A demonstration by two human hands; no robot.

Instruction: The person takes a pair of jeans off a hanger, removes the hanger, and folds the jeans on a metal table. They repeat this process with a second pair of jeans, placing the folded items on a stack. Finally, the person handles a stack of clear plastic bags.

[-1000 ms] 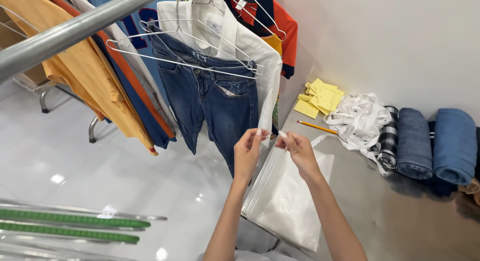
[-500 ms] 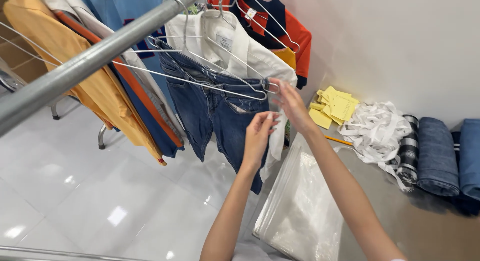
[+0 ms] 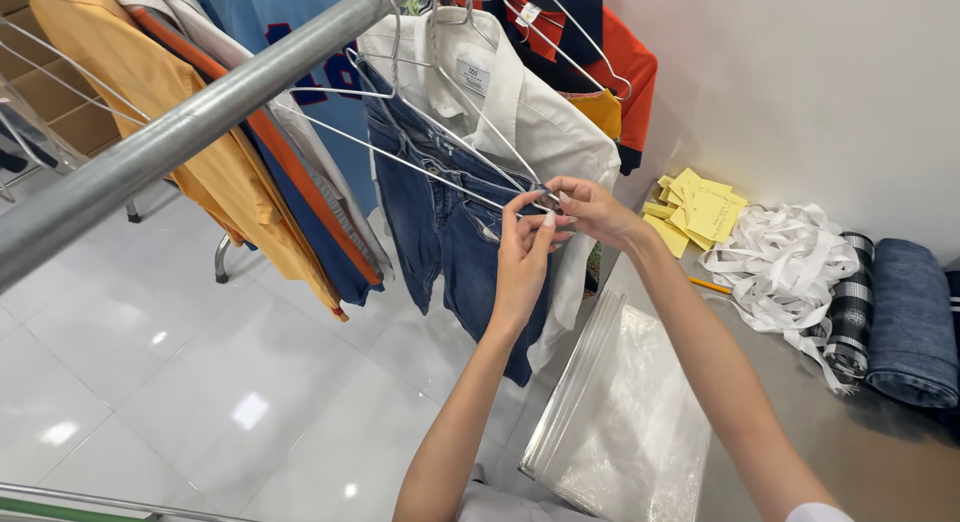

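Blue jeans (image 3: 440,222) hang on a wire hanger (image 3: 420,147) from the grey rail (image 3: 200,132), under a white shirt (image 3: 520,112). My left hand (image 3: 525,247) and my right hand (image 3: 590,210) meet at the hanger's right end, where both pinch the wire and the jeans' edge. What the fingertips hold besides that is too small to tell.
More clothes hang on the rail: an orange garment (image 3: 150,92), a light blue shirt (image 3: 280,32), a red and navy top (image 3: 600,52). On the grey table (image 3: 840,432) lie clear plastic bags (image 3: 620,422), yellow paper tags (image 3: 700,207), white ribbon (image 3: 790,262) and folded jeans (image 3: 910,322).
My hands left the plastic bags on the table and rose to the right end of the jeans' hanger. The view has moved closer to the rail.
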